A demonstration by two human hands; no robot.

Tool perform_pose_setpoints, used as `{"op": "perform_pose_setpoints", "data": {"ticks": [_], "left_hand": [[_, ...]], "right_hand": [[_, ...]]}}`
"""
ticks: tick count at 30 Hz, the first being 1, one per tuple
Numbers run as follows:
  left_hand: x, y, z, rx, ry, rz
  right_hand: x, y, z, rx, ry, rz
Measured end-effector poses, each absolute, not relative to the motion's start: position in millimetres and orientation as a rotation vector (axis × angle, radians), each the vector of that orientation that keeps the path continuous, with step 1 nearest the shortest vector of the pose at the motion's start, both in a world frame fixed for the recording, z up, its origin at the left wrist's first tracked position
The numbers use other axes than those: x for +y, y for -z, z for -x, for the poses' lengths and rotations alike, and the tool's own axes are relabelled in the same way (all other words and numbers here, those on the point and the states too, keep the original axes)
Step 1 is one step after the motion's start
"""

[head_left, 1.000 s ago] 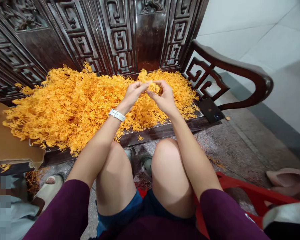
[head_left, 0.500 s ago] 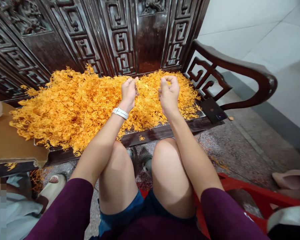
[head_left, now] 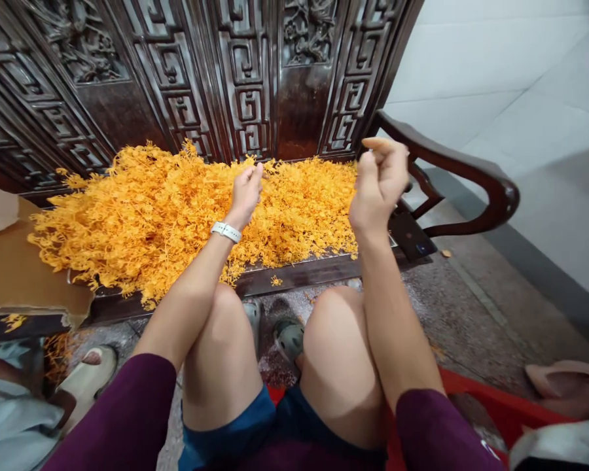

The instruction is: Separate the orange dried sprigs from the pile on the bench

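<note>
Nearest, at 6 o'clock, are the sitter's bare knees [head_left: 331, 333]. Beyond them, just short of 12, the left hand [head_left: 247, 193] has its fingers curled in, thumb up by the forefinger; I cannot tell whether a sprig is pinched there. Toward 1 o'clock the right hand [head_left: 380, 186] is raised, blurred, fingers bent; what it grips, if anything, I cannot tell.

On the bench [head_left: 304, 273], one loose sprig [head_left: 276, 281] lies at the front edge, where a brushing knee or sleeve could knock it to the floor. At 1 o'clock a phone [head_left: 411, 234] lies on the bench's end below the right hand; a low swing could push it off. The orange pile [head_left: 177, 216] fills 11 to 12, heaped highest leftward, so careless tugging might spill it. Behind stands the carved back [head_left: 302, 111].
</note>
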State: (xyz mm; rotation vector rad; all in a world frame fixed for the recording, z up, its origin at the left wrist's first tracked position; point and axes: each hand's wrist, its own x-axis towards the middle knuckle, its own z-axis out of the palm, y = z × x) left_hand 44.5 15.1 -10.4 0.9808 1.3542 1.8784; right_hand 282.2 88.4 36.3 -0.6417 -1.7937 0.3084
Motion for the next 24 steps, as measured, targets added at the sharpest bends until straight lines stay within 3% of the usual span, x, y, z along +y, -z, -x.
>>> {"op": "perform_pose_setpoints", "data": {"ticks": [5, 9, 14, 24], "left_hand": [[11, 2, -58, 1.373, -1.857, -1.001], [12, -2, -63, 1.390, -1.846, -1.016], [17, -1, -79, 1.355, -1.794, -1.192], [13, -2, -102, 1.576, -1.715, -1.418]], "right_hand": [[149, -5, -294, -1.913, -0.370, 1.123], [119, -19, -291, -2.012, -0.548, 0.875], [85, -43, -259, -2.161, -0.497, 0.695], [98, 17, -244, -2.155, -0.542, 1.009]]}}
